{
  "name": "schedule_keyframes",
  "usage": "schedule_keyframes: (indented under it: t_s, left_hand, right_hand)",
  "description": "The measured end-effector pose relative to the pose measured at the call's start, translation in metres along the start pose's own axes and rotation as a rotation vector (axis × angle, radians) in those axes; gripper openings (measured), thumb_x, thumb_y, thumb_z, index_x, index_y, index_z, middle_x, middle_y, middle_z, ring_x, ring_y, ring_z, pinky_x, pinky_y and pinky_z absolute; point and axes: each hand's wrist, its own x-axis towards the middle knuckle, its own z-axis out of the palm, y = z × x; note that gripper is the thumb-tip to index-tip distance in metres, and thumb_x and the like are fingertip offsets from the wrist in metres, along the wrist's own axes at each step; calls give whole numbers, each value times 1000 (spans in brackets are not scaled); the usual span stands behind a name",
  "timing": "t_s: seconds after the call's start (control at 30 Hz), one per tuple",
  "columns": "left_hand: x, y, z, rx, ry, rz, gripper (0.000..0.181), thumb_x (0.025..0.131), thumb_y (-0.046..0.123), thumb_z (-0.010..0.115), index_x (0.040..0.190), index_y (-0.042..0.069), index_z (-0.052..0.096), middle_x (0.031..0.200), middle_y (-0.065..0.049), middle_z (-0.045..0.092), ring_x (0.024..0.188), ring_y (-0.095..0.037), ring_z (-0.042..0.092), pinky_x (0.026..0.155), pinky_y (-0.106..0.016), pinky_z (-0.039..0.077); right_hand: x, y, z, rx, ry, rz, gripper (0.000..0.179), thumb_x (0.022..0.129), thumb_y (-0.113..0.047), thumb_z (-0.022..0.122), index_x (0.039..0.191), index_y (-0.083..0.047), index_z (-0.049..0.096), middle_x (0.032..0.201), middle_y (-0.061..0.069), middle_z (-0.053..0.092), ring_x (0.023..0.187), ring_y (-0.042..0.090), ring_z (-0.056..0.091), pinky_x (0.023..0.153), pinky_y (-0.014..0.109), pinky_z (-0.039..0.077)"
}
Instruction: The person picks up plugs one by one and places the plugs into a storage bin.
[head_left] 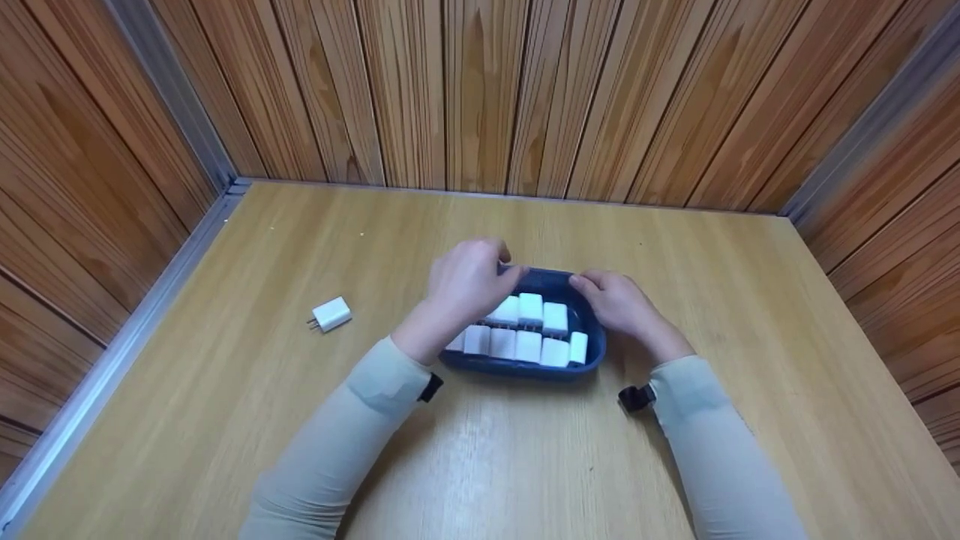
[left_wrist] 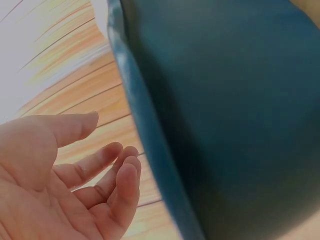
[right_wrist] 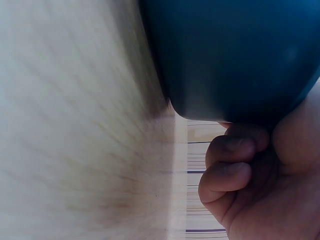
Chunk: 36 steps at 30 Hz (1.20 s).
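A dark blue plastic container (head_left: 517, 367) stands on the table, holding two rows of white plug-in charger blocks (head_left: 529, 346). My left hand (head_left: 469, 281) is over its far left part and hides some blocks there. In the left wrist view, the left hand's fingers are loosely bent with nothing between them, beside the container wall (left_wrist: 145, 115). At the container's right end my right hand (head_left: 619, 304) grips the rim, thumb on top; in the right wrist view its other fingers (right_wrist: 225, 175) curl against the outside. A single white charger block (head_left: 331, 313) with metal prongs lies apart to the left.
The wooden table (head_left: 480, 465) is bounded by wood-plank panels (head_left: 480, 97) at the back and both sides. A metal strip (head_left: 82, 420) runs along its left edge. Black wrist cameras (head_left: 636, 398) sit at the sleeve cuffs.
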Motion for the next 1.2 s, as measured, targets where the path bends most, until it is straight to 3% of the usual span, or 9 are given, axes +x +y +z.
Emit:
schedule_keyframes:
  t_s: [0.23,0.37,0.73,1.2]
  left_hand:
    - [-6,-25,-9,22,75,10,35,107,42,76,119,10,82,100,-4,77,80,-18,69,65,-35,54]
    - [-8,-40,-16,27,87,-12,35,107,41,77,118,8,82,102,-5,77,86,-20,70,71,-37,57]
    - [-14,-77,-34,4,40,-149,37,107,40,76,125,8,79,114,-9,75,99,-25,70,83,-43,59]
    - [-22,-118,-51,29,-22,-291,44,109,41,72,132,5,74,118,-13,75,95,-29,68,81,-45,56]
  right_hand:
    - [-1,-1,2,-15,7,-1,57,121,-49,41,151,-6,62,145,19,67,133,37,61,119,62,45]
    - [-2,-1,3,-11,6,13,55,121,-49,41,150,-7,63,139,17,68,123,37,61,113,59,49]
    - [-2,-1,3,5,-2,32,59,121,-51,40,153,-6,61,148,18,66,132,37,61,120,63,44]
    - [-4,-2,0,8,-1,35,63,120,-53,41,160,-6,56,158,20,60,147,40,55,124,64,38]
